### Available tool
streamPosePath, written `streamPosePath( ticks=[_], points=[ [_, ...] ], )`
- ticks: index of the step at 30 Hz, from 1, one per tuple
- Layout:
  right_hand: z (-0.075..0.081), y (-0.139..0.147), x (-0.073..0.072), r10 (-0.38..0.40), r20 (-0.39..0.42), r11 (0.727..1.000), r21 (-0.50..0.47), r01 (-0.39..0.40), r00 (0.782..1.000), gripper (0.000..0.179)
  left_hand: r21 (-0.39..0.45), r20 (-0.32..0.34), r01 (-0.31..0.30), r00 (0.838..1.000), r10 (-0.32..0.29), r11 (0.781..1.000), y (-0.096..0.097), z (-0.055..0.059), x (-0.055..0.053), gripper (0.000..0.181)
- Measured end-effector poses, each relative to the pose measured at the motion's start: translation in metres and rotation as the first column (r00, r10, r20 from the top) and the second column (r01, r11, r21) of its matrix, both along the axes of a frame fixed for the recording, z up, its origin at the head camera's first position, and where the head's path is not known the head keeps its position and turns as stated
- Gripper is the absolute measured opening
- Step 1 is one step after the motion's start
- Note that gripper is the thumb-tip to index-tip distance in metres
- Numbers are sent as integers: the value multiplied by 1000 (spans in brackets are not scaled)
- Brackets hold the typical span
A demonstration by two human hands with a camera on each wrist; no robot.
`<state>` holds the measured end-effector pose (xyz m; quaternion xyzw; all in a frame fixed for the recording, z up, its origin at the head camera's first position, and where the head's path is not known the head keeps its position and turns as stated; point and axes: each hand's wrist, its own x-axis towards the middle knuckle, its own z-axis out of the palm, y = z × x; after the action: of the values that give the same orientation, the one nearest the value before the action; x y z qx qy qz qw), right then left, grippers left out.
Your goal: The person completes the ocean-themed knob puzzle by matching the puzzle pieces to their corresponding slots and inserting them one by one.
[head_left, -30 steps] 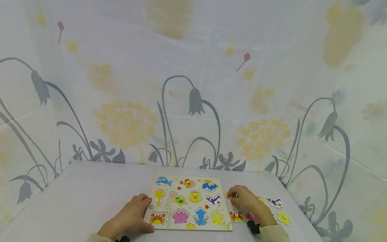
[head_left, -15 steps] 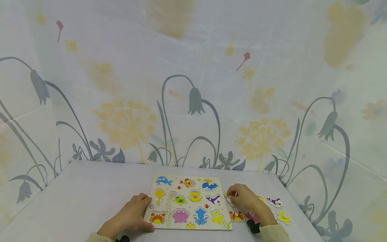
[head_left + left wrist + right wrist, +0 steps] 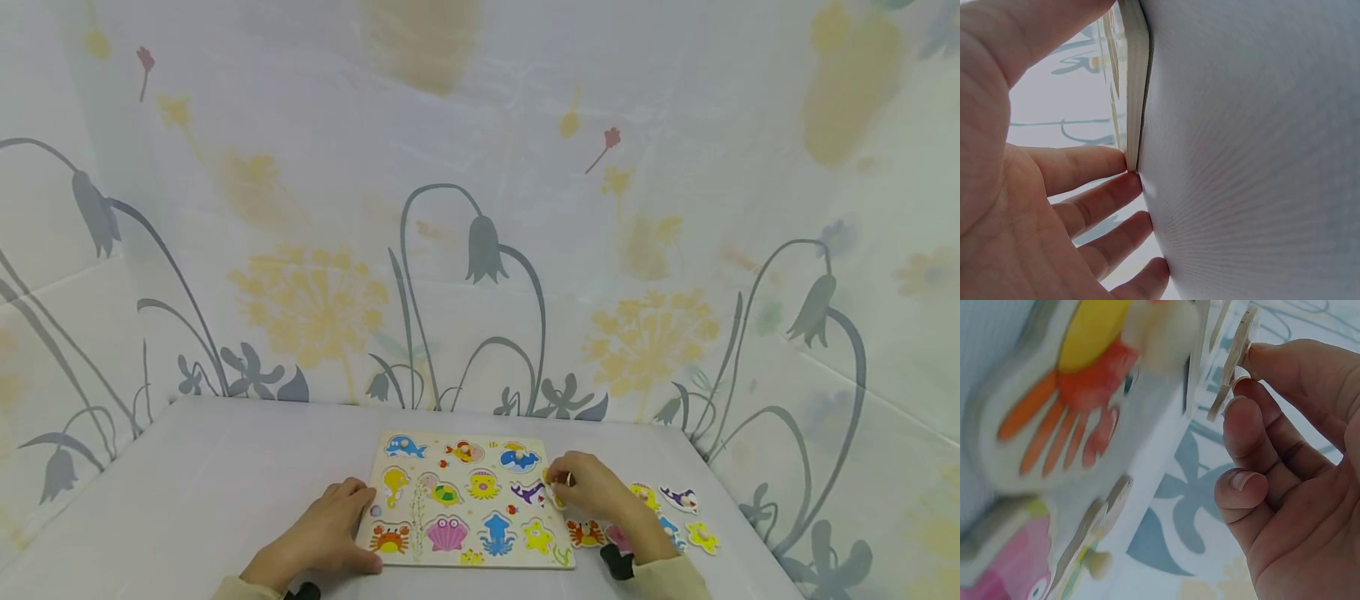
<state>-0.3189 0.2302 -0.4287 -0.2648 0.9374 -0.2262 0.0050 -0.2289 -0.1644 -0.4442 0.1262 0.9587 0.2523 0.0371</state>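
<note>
A wooden sea-animal puzzle board (image 3: 525, 562) lies on the table. My left hand (image 3: 322, 529) rests at its left side, thumb near the front corner; in the left wrist view its extended fingers (image 3: 1085, 165) reach the board's edge and the table. At the board's right edge, my right hand (image 3: 592, 487) pinches a small puzzle piece (image 3: 1236, 359) between thumb and fingers. That piece shows some yellow in the head view, but its picture is mostly hidden and it appears edge-on in the right wrist view. Below the hand lies a crab piece (image 3: 585, 533).
Right of the board lie a pink shell piece (image 3: 1016, 556), an octopus piece (image 3: 645, 497), a purple whale piece (image 3: 679, 499), a blue piece (image 3: 672, 533) and a starfish piece (image 3: 702, 537). Knobbed pieces, including a dolphin (image 3: 405, 446), sit along the board's back row. A patterned curtain hangs behind.
My right hand has moved left and slightly away from me with the yellow piece, from the loose pieces to the board's right edge. The left hand stays where it was.
</note>
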Motion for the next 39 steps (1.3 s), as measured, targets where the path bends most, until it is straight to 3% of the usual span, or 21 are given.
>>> streamPosePath(
  ticks=[14,30,39],
  points=[
    [-1,-46,0,88,-47,996,-22,-89,995,8,5,22,-7,1000,7,1000,0,0,-2,98],
    [4,-126,-2,238,-90,971,50,-234,967,10,12,25,0,1000,0,1000,0,-2,-2,98],
    [4,-165,-8,245,-90,964,132,-232,965,7,18,-9,19,1000,-19,1000,0,1,1,96]
  ],
)
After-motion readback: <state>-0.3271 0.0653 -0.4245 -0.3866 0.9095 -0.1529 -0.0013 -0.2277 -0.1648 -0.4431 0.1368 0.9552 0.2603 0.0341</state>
